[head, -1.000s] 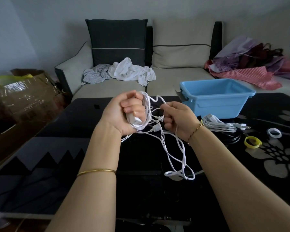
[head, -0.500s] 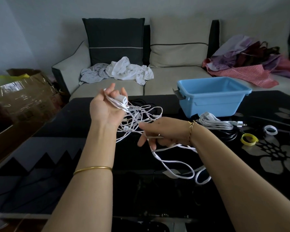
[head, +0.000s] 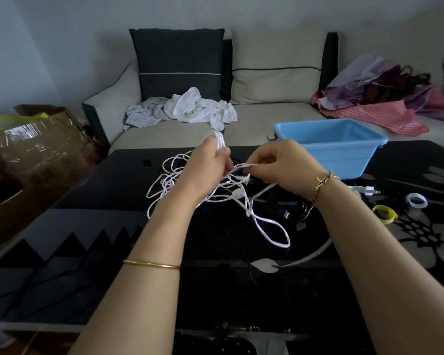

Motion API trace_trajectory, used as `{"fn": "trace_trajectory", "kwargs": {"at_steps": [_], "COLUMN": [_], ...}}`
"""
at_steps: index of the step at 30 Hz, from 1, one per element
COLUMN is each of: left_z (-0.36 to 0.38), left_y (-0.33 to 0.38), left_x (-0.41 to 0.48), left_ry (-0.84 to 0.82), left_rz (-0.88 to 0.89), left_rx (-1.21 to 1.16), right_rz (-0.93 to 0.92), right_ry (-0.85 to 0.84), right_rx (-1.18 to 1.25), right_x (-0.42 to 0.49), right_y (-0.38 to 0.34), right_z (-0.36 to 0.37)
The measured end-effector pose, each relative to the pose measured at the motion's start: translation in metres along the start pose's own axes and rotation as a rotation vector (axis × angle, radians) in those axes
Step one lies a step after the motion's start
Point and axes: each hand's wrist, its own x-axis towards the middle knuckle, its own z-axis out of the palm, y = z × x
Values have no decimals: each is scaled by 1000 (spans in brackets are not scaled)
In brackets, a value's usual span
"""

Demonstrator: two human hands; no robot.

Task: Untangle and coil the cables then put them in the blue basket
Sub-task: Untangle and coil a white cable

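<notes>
Shows both hands now drawn close together at mid-frame; half a second ago, apart, with the right one lower. Left hand [head: 210, 163] closed in a tight grip round a few loops of white cable [head: 237, 193]. Right hand [head: 282, 165] pinching one strand, stretched straight between the two grips. Probably another turn going onto the coil. Remaining tangle hanging below both hands onto the black counter [head: 100, 190]. Blue basket [head: 331, 152] up and right of the right hand, no cable visible inside.

glossy black table [head: 92, 190], plastic blue basket [head: 344, 155]
</notes>
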Motion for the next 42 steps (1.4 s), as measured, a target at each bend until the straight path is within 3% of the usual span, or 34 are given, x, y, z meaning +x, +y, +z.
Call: {"fn": "trace_trajectory", "kwargs": {"at_steps": [5,11,14,17,21,26,29,32,36,37,40,42], "left_z": [1,-2,-8,-20,-27,-29,-46,-53,-38,-35,-27,-22], "left_y": [2,7,8,6,4,5,6,5,5,6,9,11], "left_x": [-7,-12,-10,-5,-3,-1,1,2,0,1,4,3], "left_ry": [-304,-509,-487,-478,-419,-229,-52,-6,-135,-153,-168,-180], "left_rz": [-126,-249,-348,-413,-485,-441,-341,-366,-477,-486,-504,-508], "left_rx": [-63,-116,-344,-744,-1112,-1309,-1538,-1429,-1110,-1069,-996,-965], "right_rz": [44,5,24,32,192,482,666,591,475,497,654,543], "right_ry": [265,375,436,454,116,-301,-688,-736,-703,-683,-482,-213], "right_rx": [-113,-251,-214,-105,80,-162,-316,-454,-411,-323,258,421], "right_x": [1,10,11,9,6,10,2,-1,4,5,8,9], "right_y": [12,28,32,33,37,54,60,61,55,53,44,38], "right_z": [-2,5,7,7,16,28,31,33,28,24,10,7]}}
